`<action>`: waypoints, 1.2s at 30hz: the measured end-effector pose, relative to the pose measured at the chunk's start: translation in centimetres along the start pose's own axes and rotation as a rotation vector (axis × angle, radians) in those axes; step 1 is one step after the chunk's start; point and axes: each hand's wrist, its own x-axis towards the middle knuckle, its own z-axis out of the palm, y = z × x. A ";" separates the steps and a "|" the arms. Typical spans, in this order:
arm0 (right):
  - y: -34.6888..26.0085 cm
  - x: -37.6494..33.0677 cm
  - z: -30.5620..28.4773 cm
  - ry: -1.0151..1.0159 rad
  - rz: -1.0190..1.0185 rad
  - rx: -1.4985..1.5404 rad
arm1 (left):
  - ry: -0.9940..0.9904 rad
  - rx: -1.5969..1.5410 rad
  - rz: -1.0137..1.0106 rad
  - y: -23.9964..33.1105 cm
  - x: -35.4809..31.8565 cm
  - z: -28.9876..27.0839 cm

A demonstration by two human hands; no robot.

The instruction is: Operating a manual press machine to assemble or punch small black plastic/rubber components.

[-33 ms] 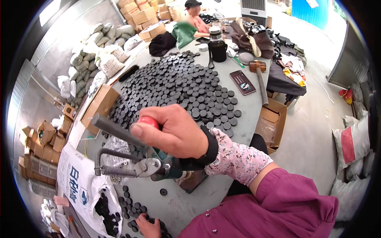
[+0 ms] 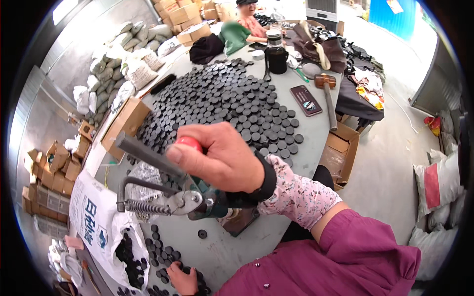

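Note:
My right hand [image 2: 217,157] is closed round the red knob [image 2: 189,143] of a hand lever press [image 2: 200,200]. A dark bar, a bent rod and a coil spring [image 2: 148,207] stick out to the left of its green body. Below the hand, the press's base [image 2: 240,222] stands on the grey table. At the lower edge my left hand [image 2: 182,279] lies among loose black round discs [image 2: 168,254], thumb and fingers apart. No disc shows clearly in its grasp. One ring-like disc [image 2: 202,234] lies alone between the left hand and the press.
A large heap of black discs [image 2: 222,98] covers the table beyond the press. A white woven sack [image 2: 94,222] of dark pieces lies left. To the right are a phone [image 2: 305,100], a mallet [image 2: 326,98] and an open carton [image 2: 340,153]. A person [image 2: 249,24] sits across the table.
The view has shifted slightly. My right hand stays on the red knob, and my left hand stays by the discs with only a slight shift of its fingers.

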 end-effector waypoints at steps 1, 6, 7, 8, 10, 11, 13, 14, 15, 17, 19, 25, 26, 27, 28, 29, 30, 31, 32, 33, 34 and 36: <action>-0.8 -0.1 -0.6 -0.099 0.062 0.015 | -0.008 0.001 0.000 -0.7 -0.2 0.1; -1.1 0.1 -0.9 -0.074 0.089 0.093 | -0.076 -0.082 0.029 0.2 1.0 -0.4; -1.0 0.2 -1.1 -0.041 0.076 0.109 | -0.068 -0.170 -0.002 1.3 1.1 -1.0; -0.7 0.1 -0.6 -0.012 0.064 0.129 | -0.053 -0.255 -0.039 2.9 1.3 -1.9; -1.9 -0.2 0.2 0.003 0.150 -0.037 | -0.088 -0.544 -0.049 7.0 2.5 -2.6; -1.9 -0.2 0.2 0.006 0.135 -0.087 | -0.106 -0.628 0.022 9.0 3.2 -2.1; -1.9 -0.3 0.2 0.028 0.152 -0.103 | -0.136 -0.790 0.162 13.1 4.5 -0.3; -1.8 -0.3 0.1 0.005 0.139 -0.119 | -0.140 -0.863 0.220 14.5 5.1 1.1; -1.8 -0.6 0.3 -0.004 0.141 -0.114 | -0.123 -0.870 0.228 16.1 5.5 2.0; -2.7 -1.4 -0.2 -0.003 0.126 0.151 | -0.105 -0.890 0.248 18.7 6.0 3.4; -2.8 -2.8 -0.8 -0.018 0.104 0.157 | -0.144 -0.944 0.238 19.8 6.3 4.8; -3.7 -8.5 -1.6 -0.006 -0.014 -0.044 | -0.068 -1.057 0.292 20.1 6.5 6.4; -2.7 -9.6 -2.3 -0.060 -0.106 -0.032 | -0.057 -1.052 0.296 19.9 6.4 6.1; -1.9 -10.4 -3.3 -0.131 -0.184 -0.007 | -0.059 -1.050 0.288 19.7 6.4 5.6; -1.7 -11.3 -4.3 -0.125 -0.186 -0.009 | -0.107 -1.014 0.265 19.7 6.4 4.7; -1.4 -12.4 -5.0 -0.194 -0.281 -0.029 | -0.155 -0.977 0.240 19.5 6.3 3.8; -1.0 -13.6 -5.8 -0.265 -0.374 -0.063 | -0.160 -0.986 0.248 19.2 6.4 3.2; -0.2 -14.9 -6.2 -0.309 -0.396 -0.069 | -0.110 -0.921 0.260 18.0 6.3 2.7; 0.8 -16.5 -6.5 -0.352 -0.419 -0.076 | -0.060 -0.854 0.272 16.6 6.1 2.0; 2.0 -18.8 -7.0 -0.358 -0.402 -0.098 | -0.084 -0.780 0.260 15.1 5.8 1.2; 2.6 -20.7 -7.4 -0.362 -0.388 -0.142 | -0.109 -0.719 0.263 13.7 5.7 0.4; 2.7 -23.1 -7.3 -0.239 -0.262 -0.103 | -0.188 -0.576 0.329 10.8 5.4 -0.8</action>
